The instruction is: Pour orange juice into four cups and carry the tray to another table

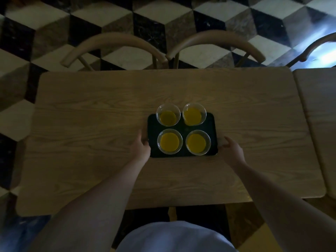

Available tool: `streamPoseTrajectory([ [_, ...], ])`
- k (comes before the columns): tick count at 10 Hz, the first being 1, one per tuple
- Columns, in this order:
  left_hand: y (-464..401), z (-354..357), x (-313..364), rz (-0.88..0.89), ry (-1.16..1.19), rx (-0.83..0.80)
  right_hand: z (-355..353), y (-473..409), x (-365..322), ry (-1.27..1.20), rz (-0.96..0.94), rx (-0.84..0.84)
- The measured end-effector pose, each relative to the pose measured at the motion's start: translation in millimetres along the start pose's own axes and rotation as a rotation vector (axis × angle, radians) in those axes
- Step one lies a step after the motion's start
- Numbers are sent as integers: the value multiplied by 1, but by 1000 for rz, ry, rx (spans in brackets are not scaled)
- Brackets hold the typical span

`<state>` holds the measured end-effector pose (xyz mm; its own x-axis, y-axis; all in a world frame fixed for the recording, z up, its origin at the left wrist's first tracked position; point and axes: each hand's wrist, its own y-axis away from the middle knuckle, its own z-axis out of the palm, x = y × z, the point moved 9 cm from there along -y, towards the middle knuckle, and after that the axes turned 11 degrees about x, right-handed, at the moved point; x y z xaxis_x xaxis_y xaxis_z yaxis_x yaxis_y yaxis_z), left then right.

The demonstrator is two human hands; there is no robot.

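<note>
A black tray lies flat on the wooden table, a little right of its middle. On it stand several clear plastic cups of orange juice in two rows of two: far left, far right, near left, near right. My left hand lies against the tray's left edge, fingers stretched along it and thumb touching the rim. My right hand hovers just right of the tray with loosely bent fingers, a small gap from the edge, holding nothing.
Two wooden chairs with curved backs, one on the left and one on the right, stand at the table's far side. A second wooden table adjoins on the right. The floor has a black, white and grey cube pattern.
</note>
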<state>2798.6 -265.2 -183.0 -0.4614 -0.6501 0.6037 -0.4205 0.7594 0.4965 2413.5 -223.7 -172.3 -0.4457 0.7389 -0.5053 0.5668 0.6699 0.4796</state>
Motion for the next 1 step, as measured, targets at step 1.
streamPoseTrajectory([
  [1,6,-5,-9,-64,27,18,-4,14,7,72,-5,16],
])
